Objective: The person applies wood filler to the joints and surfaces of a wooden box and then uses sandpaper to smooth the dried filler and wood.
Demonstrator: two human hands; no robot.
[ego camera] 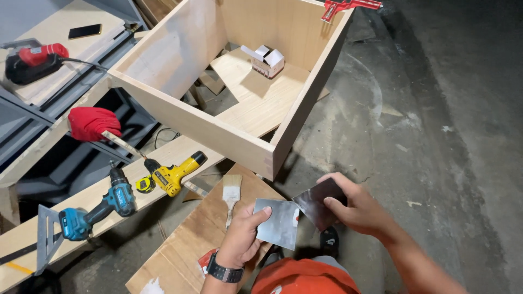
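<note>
My left hand (239, 234) grips a thin, square, grey metal plate (279, 223) by its left edge, thumb on top. A second, darker metal plate (316, 202) is pinched in my right hand (354, 206), and its lower corner meets the upper corner of the grey one. Both plates are held low in front of me, above a plywood sheet (190, 239) and the concrete floor. A black watch is on my left wrist.
An open wooden box frame (239, 130) stands ahead with a small white carton (268, 60) inside and a red clamp (348, 5) on its far corner. A paintbrush (231, 193) lies on the plywood. Yellow drill (173, 174), teal drill (98, 209), tape measure and red cloth (92, 122) rest at left.
</note>
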